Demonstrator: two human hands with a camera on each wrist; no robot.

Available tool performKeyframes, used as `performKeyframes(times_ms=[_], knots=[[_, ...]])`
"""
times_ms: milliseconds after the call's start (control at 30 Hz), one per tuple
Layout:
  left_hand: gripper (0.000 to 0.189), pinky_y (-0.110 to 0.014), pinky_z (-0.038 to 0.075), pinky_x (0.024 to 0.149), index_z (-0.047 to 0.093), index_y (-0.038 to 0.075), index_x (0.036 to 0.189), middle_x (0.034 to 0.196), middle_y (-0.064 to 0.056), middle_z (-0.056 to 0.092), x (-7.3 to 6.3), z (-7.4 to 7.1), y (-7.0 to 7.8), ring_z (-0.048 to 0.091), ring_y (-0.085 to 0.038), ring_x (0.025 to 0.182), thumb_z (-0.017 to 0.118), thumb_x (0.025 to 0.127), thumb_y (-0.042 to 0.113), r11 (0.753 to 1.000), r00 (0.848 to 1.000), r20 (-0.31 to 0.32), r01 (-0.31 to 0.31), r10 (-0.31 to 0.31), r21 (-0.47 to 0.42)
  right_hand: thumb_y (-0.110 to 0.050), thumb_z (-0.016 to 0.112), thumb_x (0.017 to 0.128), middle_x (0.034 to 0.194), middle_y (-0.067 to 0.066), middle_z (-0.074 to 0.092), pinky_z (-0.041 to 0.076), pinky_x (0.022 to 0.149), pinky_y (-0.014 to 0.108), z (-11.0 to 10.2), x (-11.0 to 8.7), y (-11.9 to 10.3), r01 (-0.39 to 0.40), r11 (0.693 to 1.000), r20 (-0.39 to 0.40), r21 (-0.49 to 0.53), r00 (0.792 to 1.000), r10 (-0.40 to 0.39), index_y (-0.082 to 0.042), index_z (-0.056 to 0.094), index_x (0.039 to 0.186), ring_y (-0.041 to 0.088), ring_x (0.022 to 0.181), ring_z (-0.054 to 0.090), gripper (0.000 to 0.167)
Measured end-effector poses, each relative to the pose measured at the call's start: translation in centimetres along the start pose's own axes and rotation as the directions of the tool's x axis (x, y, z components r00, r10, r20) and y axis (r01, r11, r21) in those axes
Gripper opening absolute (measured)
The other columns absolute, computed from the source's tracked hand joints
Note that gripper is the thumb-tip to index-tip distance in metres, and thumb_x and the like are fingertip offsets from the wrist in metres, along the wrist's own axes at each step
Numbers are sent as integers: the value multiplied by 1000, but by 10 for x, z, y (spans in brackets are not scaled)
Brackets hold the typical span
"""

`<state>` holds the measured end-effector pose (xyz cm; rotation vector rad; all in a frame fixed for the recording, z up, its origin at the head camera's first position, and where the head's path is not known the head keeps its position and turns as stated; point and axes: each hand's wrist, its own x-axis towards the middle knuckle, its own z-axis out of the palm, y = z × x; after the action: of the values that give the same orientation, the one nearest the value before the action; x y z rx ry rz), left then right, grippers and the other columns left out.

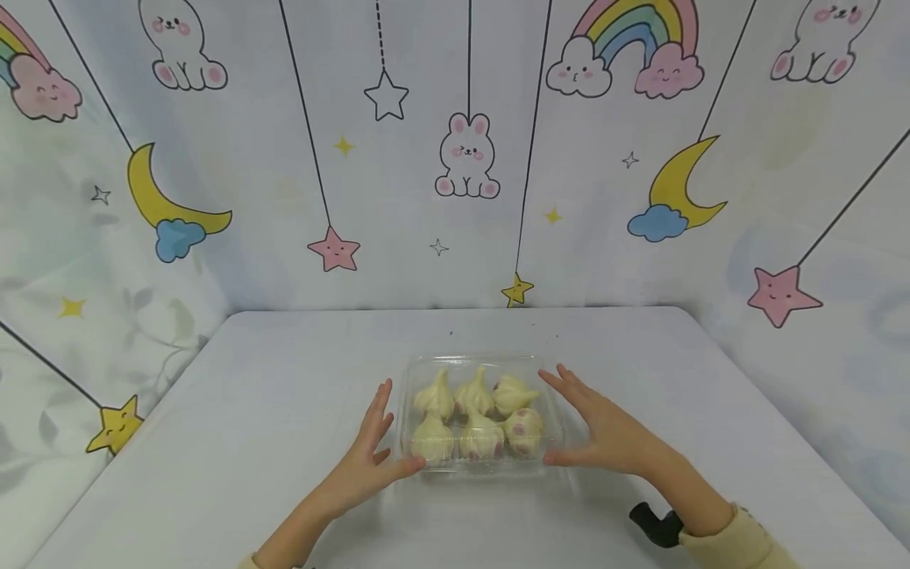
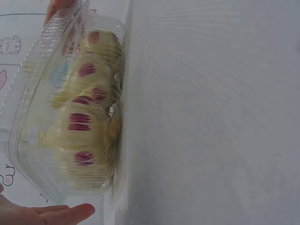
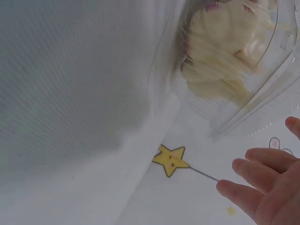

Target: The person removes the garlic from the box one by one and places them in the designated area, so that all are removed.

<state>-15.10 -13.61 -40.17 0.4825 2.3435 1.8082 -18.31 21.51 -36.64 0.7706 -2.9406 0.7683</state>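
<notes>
A clear plastic clamshell box [image 1: 483, 363] with its lid down sits on the white table. Inside are several pale garlic bulbs [image 1: 524, 433] in two rows, with purple streaks that show well in the left wrist view [image 2: 79, 122]. At the box's left side is my left hand [image 1: 370, 462], fingers spread and thumb at the front left corner. My right hand [image 1: 607, 431] mirrors it on the right, fingertips by the back corner and thumb by the front one. In the right wrist view the fingers [image 3: 262, 173] are extended below the box [image 3: 243, 112].
The white table [image 1: 284, 379] has rounded back corners. Behind and beside it hangs a cloth [image 1: 398, 190] printed with stars, moons, rabbits and rainbows. A black curved piece [image 1: 657, 528] shows beside my right wrist, near the beige sleeve [image 1: 739, 545].
</notes>
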Motion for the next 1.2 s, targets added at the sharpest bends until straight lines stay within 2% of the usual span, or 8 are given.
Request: performKeyframes(times_ms=[233,533,667,1000,1200], knots=[[107,-66,25,95,-5,37,145,151,-4,-15,1,2,-3,8,-44,134,75,76,19,1000,1000,-12,-3,3,-21,-69,69,59,151,14,11,32,90,66,11,2,2,30,1000,16,8,999,-30,-36,16,146,43,130,24,107],[108,-65,26,95,-1,37,146,152,-6,-13,4,6,-7,8,-49,132,78,73,19,997,999,3,36,-36,-67,-66,73,55,151,15,8,35,88,66,18,5,0,37,999,41,25,998,-38,-34,14,146,45,129,26,113],[113,-68,24,93,-3,32,147,152,-7,-14,6,7,-8,6,-51,131,80,71,19,997,999,11,42,-41,-67,-69,72,54,150,18,10,34,89,66,18,6,-1,46,999,52,16,998,-47,-32,14,147,46,129,26,116],[117,-64,16,101,-2,24,148,151,-9,-14,17,12,-8,-3,-42,135,82,67,21,1000,1000,19,-1,2,-30,-65,74,56,148,23,14,35,88,66,15,7,-3,32,999,45,-14,999,-31,-34,14,146,48,126,29,113],[115,-63,19,100,-1,27,148,152,-8,-13,14,13,-10,6,-46,134,82,68,17,999,1000,-4,13,-13,-46,-61,75,59,148,23,15,35,88,65,19,7,-4,32,999,37,-4,999,-32,-33,16,146,48,125,30,109]])
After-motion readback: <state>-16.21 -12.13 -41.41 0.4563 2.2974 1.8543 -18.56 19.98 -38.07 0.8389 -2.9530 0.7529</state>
